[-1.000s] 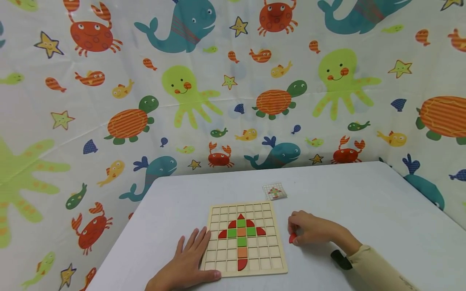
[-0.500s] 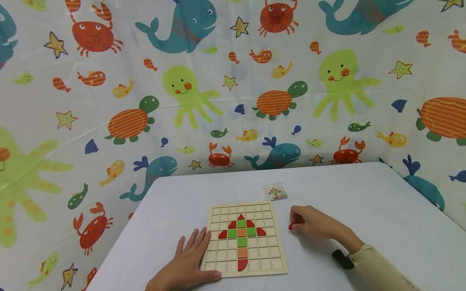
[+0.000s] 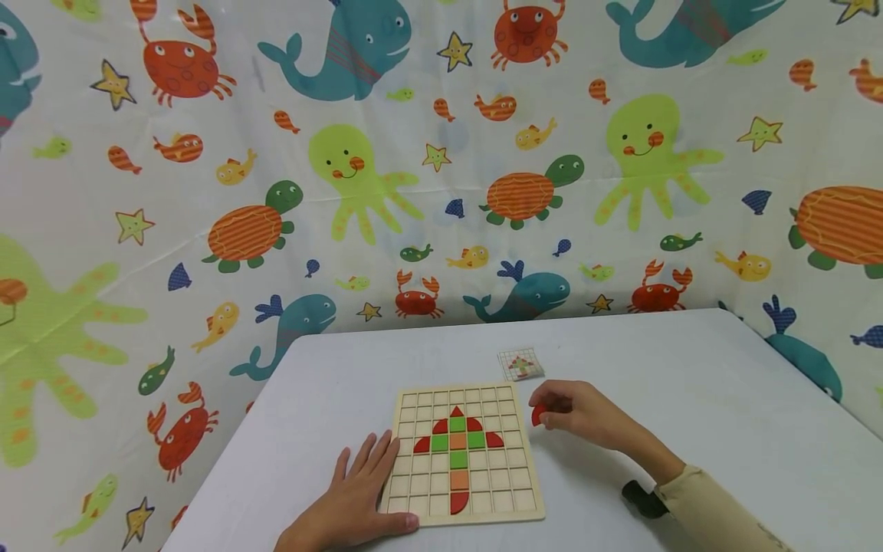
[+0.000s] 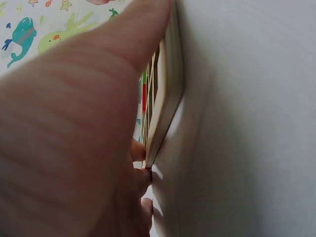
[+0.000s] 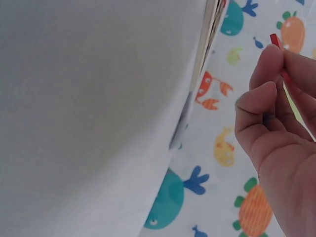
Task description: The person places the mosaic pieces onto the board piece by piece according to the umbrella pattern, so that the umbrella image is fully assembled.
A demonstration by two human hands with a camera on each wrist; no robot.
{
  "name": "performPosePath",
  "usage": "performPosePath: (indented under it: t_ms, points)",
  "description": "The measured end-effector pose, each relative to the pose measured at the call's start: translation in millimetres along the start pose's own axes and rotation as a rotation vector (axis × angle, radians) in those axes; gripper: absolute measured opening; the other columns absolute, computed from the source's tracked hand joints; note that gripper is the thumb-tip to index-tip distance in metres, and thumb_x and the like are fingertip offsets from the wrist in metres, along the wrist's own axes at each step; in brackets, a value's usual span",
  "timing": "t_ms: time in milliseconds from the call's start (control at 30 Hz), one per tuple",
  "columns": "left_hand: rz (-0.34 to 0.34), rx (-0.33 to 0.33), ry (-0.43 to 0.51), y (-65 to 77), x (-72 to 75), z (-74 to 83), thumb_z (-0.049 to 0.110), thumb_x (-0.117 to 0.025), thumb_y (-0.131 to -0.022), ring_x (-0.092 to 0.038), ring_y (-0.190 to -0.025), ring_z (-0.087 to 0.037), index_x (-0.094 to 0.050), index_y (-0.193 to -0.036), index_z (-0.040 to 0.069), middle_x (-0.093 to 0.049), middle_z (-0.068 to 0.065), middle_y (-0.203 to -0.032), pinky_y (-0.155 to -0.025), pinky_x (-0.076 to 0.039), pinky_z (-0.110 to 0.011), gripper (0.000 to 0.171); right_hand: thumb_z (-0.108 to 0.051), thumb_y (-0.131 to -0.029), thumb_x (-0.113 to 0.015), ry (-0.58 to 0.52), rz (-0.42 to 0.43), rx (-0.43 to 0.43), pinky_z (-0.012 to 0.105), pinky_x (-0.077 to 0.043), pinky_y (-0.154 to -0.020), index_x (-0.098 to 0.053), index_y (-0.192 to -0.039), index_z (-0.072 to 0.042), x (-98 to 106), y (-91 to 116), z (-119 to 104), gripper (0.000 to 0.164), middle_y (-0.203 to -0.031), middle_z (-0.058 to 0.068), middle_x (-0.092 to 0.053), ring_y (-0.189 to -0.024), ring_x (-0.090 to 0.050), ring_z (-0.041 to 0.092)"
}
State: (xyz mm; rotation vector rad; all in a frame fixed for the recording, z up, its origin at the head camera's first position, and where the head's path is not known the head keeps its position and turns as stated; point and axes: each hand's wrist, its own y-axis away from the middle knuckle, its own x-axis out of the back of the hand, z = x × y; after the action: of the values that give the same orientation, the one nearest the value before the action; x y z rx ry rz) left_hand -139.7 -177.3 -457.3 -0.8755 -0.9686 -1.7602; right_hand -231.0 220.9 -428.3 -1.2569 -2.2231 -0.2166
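Observation:
A square wooden grid board (image 3: pixel 497 483) lies on the white table, with red, green and orange pieces set in its cells in a rocket-like shape. My left hand (image 3: pixel 355 498) rests at the board's left side, fingers spread and straight, the thumb along its near edge. In the left wrist view that hand (image 4: pixel 74 128) touches the board's rim (image 4: pixel 170 74). Just off the board's right edge, my right hand (image 3: pixel 579 414) pinches a red quarter-circle piece (image 3: pixel 537 415) between thumb and fingers. The right wrist view shows the same red piece (image 5: pixel 275 40) edge-on at the fingertips.
Behind the board's right corner lies a small pattern card (image 3: pixel 520 364) showing a similar figure on a grid. The white table (image 3: pixel 655 360) ends at the back before a cloth (image 3: pixel 428 253) printed with sea animals. A black strap (image 3: pixel 645 498) sits at my right wrist.
My right hand has lifted the red piece from the table and moved it left and farther away, up to the board's right edge. My left hand has stayed in place.

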Motion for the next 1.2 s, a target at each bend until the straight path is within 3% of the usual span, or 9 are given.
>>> performPosePath:
  t_ms: [200,600,800,1200]
  points:
    - [-0.003,0.019,0.004,1.3,-0.3,0.3,0.081,-0.076,-0.076,-0.002,-0.163,-0.040,-0.026,-0.171,0.008,-0.014,-0.012,-0.179,-0.122,0.011,-0.071,0.129,-0.001,-0.098,-0.074,-0.039,0.010,-0.010,0.025,-0.059,-0.079,-0.071,-0.116,0.003,-3.7,-0.8,-10.6,0.019,-0.102,0.009,-0.073,-0.088,-0.068,0.022]
    - [-0.010,0.049,-0.002,0.4,-4.2,1.8,0.085,-0.074,-0.073,0.000,-0.163,-0.040,-0.024,-0.172,0.014,-0.013,-0.008,-0.179,-0.121,0.014,-0.070,0.131,-0.002,-0.100,-0.073,-0.041,-0.032,0.052,0.025,-0.059,-0.080,-0.074,-0.124,0.002,-21.2,-12.5,-33.2,0.024,-0.106,0.004,-0.073,-0.089,-0.067,0.019]
    - [-0.009,0.038,-0.002,-0.4,-5.4,2.6,0.086,-0.073,-0.073,0.000,-0.163,-0.040,-0.025,-0.172,0.014,-0.012,-0.008,-0.179,-0.121,0.015,-0.070,0.132,-0.003,-0.100,-0.074,-0.042,-0.063,0.085,0.025,-0.058,-0.082,-0.071,-0.117,-0.002,-39.1,-24.7,-42.4,0.017,-0.104,0.006,-0.073,-0.091,-0.067,0.020]
    - [-0.010,0.003,0.016,0.1,-2.3,1.3,0.080,-0.076,-0.077,0.000,-0.163,-0.040,-0.025,-0.171,0.009,-0.013,-0.012,-0.179,-0.121,0.012,-0.071,0.128,-0.003,-0.099,-0.075,-0.081,-0.177,0.142,0.026,-0.058,-0.080,-0.074,-0.107,-0.011,-72.6,-43.0,-62.1,0.011,-0.095,-0.007,-0.071,-0.086,-0.065,0.013]
